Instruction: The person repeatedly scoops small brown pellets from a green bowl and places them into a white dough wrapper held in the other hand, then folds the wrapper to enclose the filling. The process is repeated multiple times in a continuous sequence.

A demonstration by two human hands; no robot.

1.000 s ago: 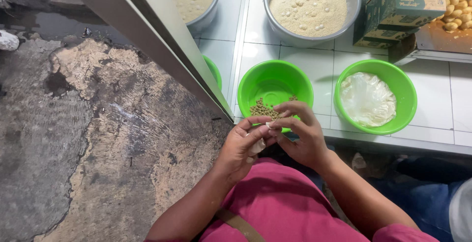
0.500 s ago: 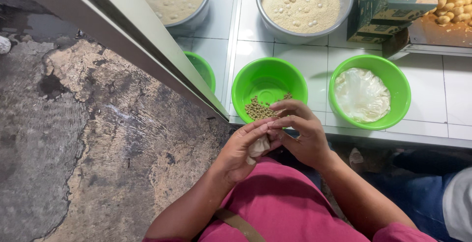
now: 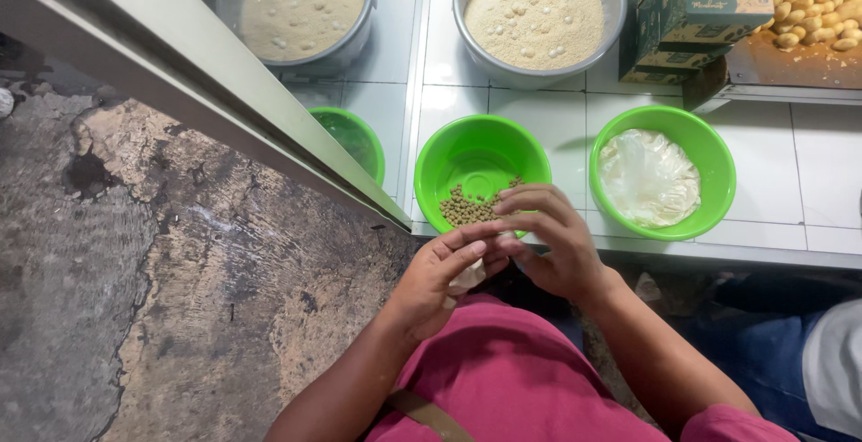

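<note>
— What's hard to see?
— The pale lump (image 3: 469,273) is mostly hidden between the hands, below the green bowl (image 3: 482,152).
— The grip?
— Left hand (image 3: 437,282) cups it; right hand (image 3: 549,243) pinches it with its fingertips. It looks soft and whitish.

The pale lump (image 3: 468,274) pinched between left hand (image 3: 440,280) and right hand (image 3: 552,244) is mostly hidden by fingers, its kind indeterminable; both metal bowls (image 3: 539,11) are cut off at the surface's far edge.
</note>
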